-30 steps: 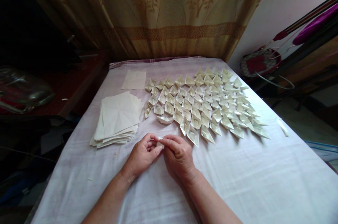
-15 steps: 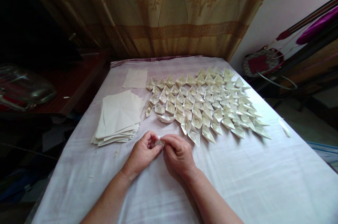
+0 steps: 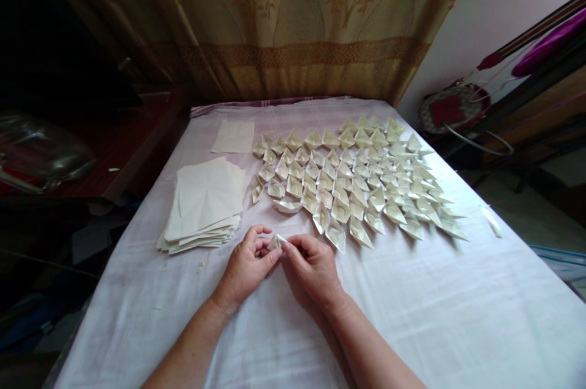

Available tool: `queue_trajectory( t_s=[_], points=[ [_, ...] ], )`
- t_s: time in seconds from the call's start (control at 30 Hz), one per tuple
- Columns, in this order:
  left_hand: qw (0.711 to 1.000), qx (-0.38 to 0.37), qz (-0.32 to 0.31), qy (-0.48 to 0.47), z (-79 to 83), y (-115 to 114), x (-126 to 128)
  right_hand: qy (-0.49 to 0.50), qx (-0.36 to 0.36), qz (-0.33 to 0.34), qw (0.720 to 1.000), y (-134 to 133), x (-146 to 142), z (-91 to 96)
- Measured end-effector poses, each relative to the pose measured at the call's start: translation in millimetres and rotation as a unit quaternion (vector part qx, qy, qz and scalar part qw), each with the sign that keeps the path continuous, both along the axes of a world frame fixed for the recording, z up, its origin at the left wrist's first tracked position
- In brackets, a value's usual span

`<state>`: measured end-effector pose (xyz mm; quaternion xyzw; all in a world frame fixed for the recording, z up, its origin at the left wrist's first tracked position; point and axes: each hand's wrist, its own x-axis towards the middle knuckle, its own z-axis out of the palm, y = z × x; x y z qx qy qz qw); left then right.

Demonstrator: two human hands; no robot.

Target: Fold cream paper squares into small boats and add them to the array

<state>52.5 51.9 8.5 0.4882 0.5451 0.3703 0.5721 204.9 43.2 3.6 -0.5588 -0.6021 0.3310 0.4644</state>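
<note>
A small piece of folded white paper [image 3: 276, 242] is pinched between my two hands, low over the table's middle. My left hand [image 3: 249, 259] grips its left side between thumb and fingers. On the right side, the thumb and fingers of my right hand [image 3: 315, 267] close on the paper's edge. Part of the folded paper is hidden by my fingers. Just beyond my hands stand several rows of small folded paper boats [image 3: 341, 212]. To the left lies a stack of creased white paper sheets [image 3: 208, 193].
A single paper sheet [image 3: 233, 136] lies behind the stack. A white cloth [image 3: 434, 316] covers the table. Near its right edge rests a white strip [image 3: 492, 221]. A gold curtain [image 3: 293, 29] hangs at the back, and a dark red surface [image 3: 123, 163] stands to the left.
My right fingers have shifted their hold on the folded paper, and more of it shows between my hands. The boats and the stack stay where they were.
</note>
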Motion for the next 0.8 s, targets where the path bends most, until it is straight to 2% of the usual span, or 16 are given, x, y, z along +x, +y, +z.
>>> queue_trajectory(
  t_s=[0.13,0.27,0.6,0.8],
  points=[
    [0.999,-0.022,-0.032,-0.026,3.7,1.6,-0.2,0.078,-0.053,-0.006,0.996,1.2,0.4,1.9],
    [0.998,-0.038,-0.033,-0.042,5.5,2.7,-2.0,0.083,-0.072,0.023,0.994,2.3,2.6,4.4],
    [0.999,-0.007,-0.038,-0.014,6.0,1.6,-0.5,0.023,-0.024,0.002,0.999,1.6,0.8,-2.8],
    [0.996,-0.061,-0.042,-0.048,8.8,2.3,-1.1,0.015,-0.030,-0.006,0.999,-0.2,-2.5,0.6]
  ],
)
